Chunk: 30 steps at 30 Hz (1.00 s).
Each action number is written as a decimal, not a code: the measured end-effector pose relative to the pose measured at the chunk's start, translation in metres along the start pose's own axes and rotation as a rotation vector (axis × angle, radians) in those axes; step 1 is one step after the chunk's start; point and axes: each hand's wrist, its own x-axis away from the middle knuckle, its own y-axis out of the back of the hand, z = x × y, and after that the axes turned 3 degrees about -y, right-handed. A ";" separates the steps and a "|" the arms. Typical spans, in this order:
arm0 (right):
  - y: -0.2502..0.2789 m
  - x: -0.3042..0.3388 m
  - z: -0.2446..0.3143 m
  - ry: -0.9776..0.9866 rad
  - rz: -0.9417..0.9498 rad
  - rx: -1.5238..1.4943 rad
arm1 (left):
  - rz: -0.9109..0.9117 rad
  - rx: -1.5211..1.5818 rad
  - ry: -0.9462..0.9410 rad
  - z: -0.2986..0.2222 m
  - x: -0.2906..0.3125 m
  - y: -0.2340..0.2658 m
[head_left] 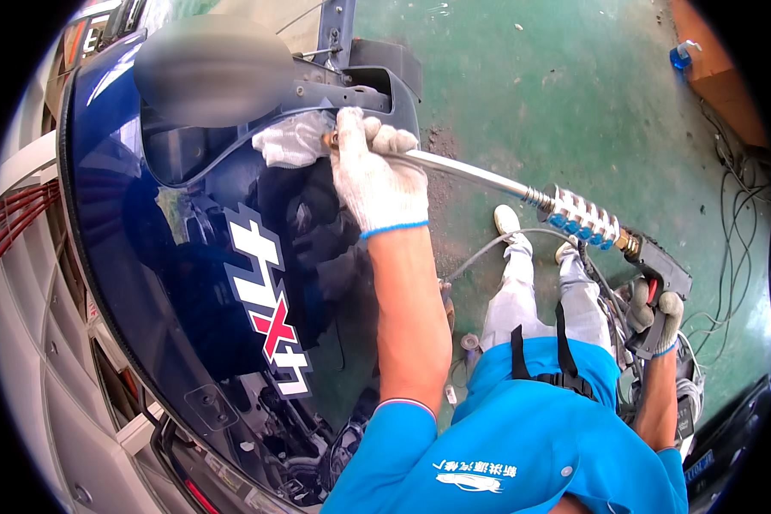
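My left hand (377, 176), in a white knit glove with a blue cuff, is closed around the slim metal rod of what looks like a slide-hammer dent puller (480, 174). Its copper-coloured tip pokes out beside my thumb, close to a glossy dark blue vehicle panel (188, 300). Farther along the rod sits a ridged chrome sleeve (584, 217). At the tool's other end, my gloved right hand (657, 313) wraps the black pistol grip, by a red trigger. A white knit-looking patch (291, 141) lies by the tip; cloth, glove or reflection, I cannot tell.
A grey cable (488, 248) runs behind my legs, and more dark cables (737, 197) lie on the green floor (557, 94) at right. Red hoses (21, 214) hang at left. An orange-brown box-like object (720, 77) stands far right. The panel bears a large decal (268, 313).
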 end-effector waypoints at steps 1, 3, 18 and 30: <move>-0.005 -0.001 -0.001 0.024 -0.038 -0.004 | -0.022 -0.006 -0.006 -0.001 -0.001 -0.002; -0.006 -0.001 -0.002 0.039 -0.057 -0.001 | -0.066 -0.017 -0.017 -0.002 -0.001 -0.008; -0.026 -0.012 0.006 0.046 0.042 0.031 | -0.029 -0.016 -0.034 -0.003 -0.006 0.000; 0.007 -0.003 0.010 -0.090 -0.004 0.010 | 0.084 -0.134 0.286 0.125 0.118 -0.019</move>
